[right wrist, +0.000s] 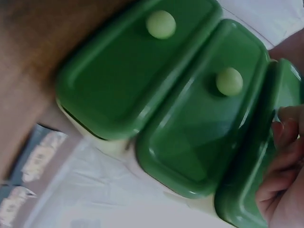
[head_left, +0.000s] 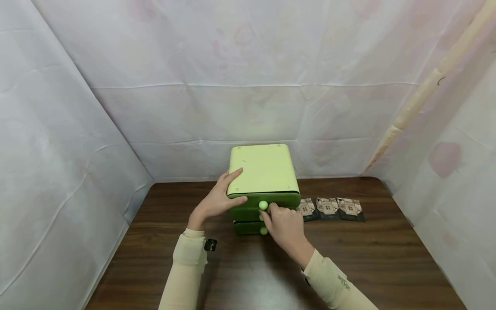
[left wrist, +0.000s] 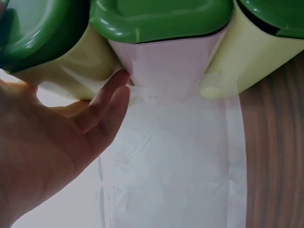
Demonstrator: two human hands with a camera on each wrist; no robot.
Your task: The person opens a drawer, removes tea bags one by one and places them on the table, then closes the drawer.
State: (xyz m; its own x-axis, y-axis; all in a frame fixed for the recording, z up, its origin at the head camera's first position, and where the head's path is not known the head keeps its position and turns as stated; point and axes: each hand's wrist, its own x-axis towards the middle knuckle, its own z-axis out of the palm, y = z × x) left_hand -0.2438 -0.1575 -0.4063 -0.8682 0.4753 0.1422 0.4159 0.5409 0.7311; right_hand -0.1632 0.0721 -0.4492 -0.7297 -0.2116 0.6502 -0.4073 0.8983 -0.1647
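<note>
A small cabinet with a pale yellow-green top (head_left: 263,168) and three stacked green drawer fronts (left wrist: 161,19) stands on the table. My left hand (head_left: 217,199) steadies it at the top left edge, fingers mostly straight, thumb across the upper front. In the left wrist view that hand (left wrist: 52,137) lies alongside the cabinet's side. My right hand (head_left: 287,226) has curled fingers at the top drawer's round knob (head_left: 263,205). From the right wrist, the hand (right wrist: 285,175) covers that knob, while the middle knob (right wrist: 229,81) and bottom knob (right wrist: 161,24) show free.
Several printed packets or cards, one of them a picture card (head_left: 327,207), lie in a row right of the cabinet on the dark wooden table (head_left: 166,258). White patterned sheeting (head_left: 248,116) hangs behind and at both sides.
</note>
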